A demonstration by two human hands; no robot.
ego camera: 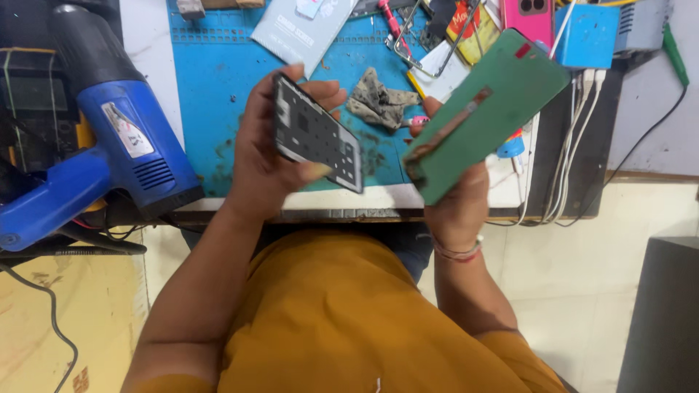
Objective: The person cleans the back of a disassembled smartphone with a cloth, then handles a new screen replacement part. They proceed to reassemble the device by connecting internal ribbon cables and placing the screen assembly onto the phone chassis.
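My left hand [266,156] grips a dark phone frame [317,132], tilted with its inner side toward me, above the blue work mat [218,109]. My right hand [455,200] holds a green phone screen panel [486,110] from below; a brown flex strip runs along its back. The two parts are apart, with a gap between them. A crumpled grey cloth [378,98] lies on the mat behind both hands.
A blue heat gun [116,138] rests at the left. A grey card [302,33], metal tweezers [419,44], a pink phone [526,18], a blue box [586,35] and white cables [575,145] crowd the back and right of the bench.
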